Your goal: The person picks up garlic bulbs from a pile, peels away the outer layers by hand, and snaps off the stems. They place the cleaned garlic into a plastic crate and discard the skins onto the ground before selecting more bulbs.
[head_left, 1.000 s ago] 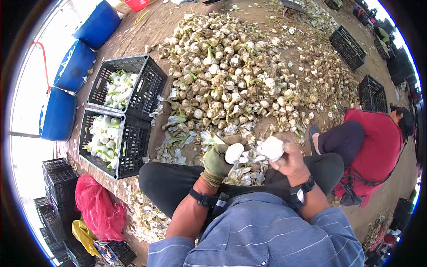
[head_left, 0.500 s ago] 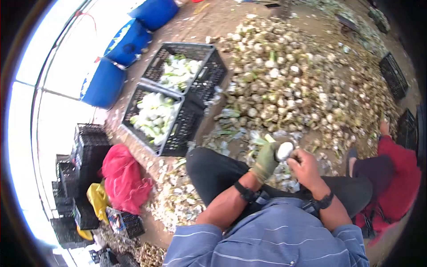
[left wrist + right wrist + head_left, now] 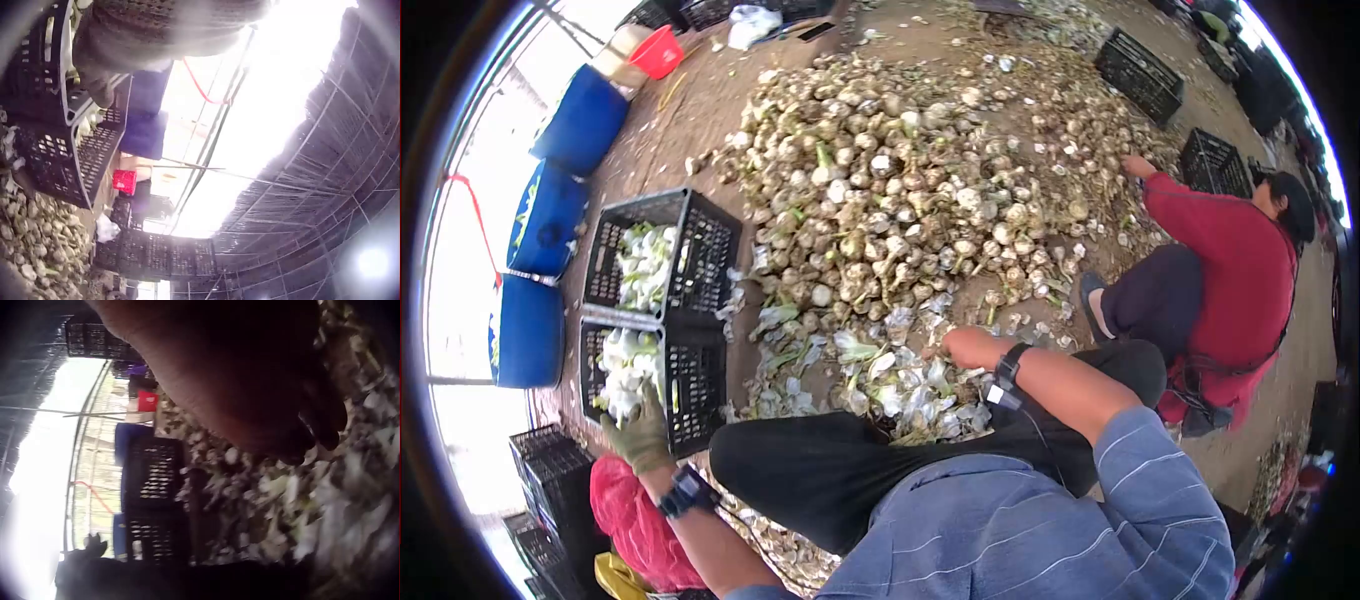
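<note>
My left hand (image 3: 638, 437), in a green work glove, reaches over the near black crate (image 3: 694, 385) with its fingers spread above the white garlic bulbs (image 3: 626, 362) in it. In the left wrist view the glove (image 3: 150, 37) overlaps the crate's rim. My bare right hand (image 3: 976, 348) is low over loose garlic skins (image 3: 920, 395) between the crossed legs and the heap. Dark in the right wrist view, its bent fingers (image 3: 328, 425) point down at the skins; I cannot tell whether they hold anything. A big heap of untrimmed garlic (image 3: 890, 200) spreads ahead.
A second crate (image 3: 712, 240) of white garlic adjoins the near one. Blue barrels (image 3: 535, 330) stand at the left, a red bucket (image 3: 657, 52) at the far left. A person in red (image 3: 1235, 260) sits at the right, one hand at the heap. Pink netting (image 3: 635, 520) lies behind the crates.
My left hand has gone from in front of the body, where it held a white garlic bulb, left to the near crate. The right hand has left that bulb and lowered toward the skins.
</note>
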`<state>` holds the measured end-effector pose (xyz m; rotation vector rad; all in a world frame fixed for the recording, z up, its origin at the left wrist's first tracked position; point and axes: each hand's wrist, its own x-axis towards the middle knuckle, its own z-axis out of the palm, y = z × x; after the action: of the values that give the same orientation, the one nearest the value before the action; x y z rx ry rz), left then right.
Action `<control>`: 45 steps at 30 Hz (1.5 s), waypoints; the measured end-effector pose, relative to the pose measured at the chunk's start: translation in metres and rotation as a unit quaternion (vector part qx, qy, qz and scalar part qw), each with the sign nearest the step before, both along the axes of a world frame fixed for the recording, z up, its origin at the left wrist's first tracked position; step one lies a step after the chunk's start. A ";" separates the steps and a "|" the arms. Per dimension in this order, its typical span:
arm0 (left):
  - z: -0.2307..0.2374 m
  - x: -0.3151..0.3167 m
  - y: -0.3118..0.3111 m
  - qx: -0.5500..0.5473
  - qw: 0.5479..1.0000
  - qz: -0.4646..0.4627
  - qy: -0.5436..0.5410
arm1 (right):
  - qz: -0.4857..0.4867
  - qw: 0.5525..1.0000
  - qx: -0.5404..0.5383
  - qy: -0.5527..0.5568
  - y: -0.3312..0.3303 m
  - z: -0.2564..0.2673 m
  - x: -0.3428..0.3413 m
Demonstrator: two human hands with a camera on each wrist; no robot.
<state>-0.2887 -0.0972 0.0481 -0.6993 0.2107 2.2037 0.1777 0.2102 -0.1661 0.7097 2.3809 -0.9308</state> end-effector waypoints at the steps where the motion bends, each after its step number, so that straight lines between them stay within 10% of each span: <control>1: 0.017 0.016 0.019 -0.264 0.945 0.045 0.189 | -0.005 1.000 0.027 -0.006 0.015 -0.013 0.016; 7: 0.030 0.096 0.100 -0.127 0.881 -0.128 0.437 | -0.188 0.968 0.157 -0.051 0.089 -0.054 0.085; 11: 0.015 0.175 0.183 -0.252 0.823 -0.226 0.456 | -0.331 0.919 0.201 -0.069 0.108 -0.053 0.086; 18: -0.046 0.218 0.225 -0.339 0.712 -0.383 0.480 | -0.283 0.942 0.167 0.061 0.126 -0.129 0.120; 25: -0.082 0.240 0.243 -0.290 0.573 -0.444 0.625 | -0.373 0.893 -0.205 0.147 0.146 -0.020 0.037; 31: -0.087 0.274 0.236 -0.188 0.577 -0.555 0.569 | -0.400 0.733 -0.496 0.238 0.072 0.090 -0.019; 45: -0.066 0.317 0.176 -0.227 0.397 -0.352 0.817 | -0.513 0.741 -0.237 0.363 -0.058 0.129 -0.003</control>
<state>0.0286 0.0790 -0.0182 1.4096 1.7059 1.0756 0.1751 0.1525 -0.0368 1.7251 1.9571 -2.5497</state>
